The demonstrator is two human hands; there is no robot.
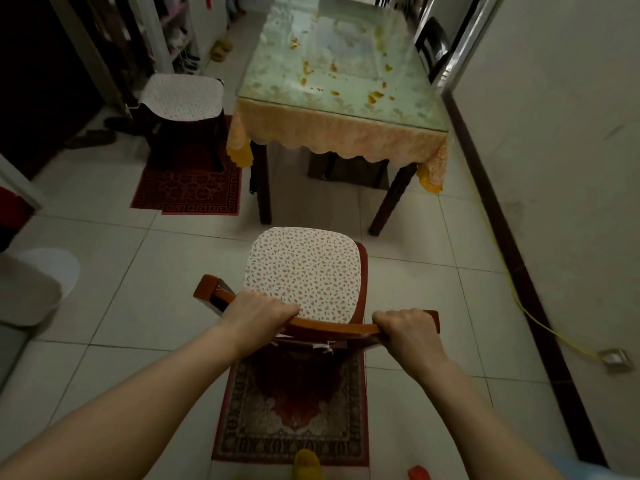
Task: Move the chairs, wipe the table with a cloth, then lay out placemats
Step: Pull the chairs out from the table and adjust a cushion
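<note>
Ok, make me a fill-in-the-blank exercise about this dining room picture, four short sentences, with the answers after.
1. The left hand and right hand both grip the backrest of the near ____.
2. Its seat carries a floral ____.
3. The table has a glass top spattered with ____ stains.
4. Under the second chair lies a red patterned ____.
Missing words: chair; cushion; orange; rug.

- The left hand (258, 311) and right hand (405, 329) grip the top rail of a wooden chair (304, 271) standing off the near end of the bench (339, 114), apart from it.
- The bench's glass top carries orange smears (375, 97).
- A second cushioned chair (183, 95) stands left of the bench, on a red rug (187, 192).
- A patterned rug (294, 420) lies under the gripped chair.
</note>
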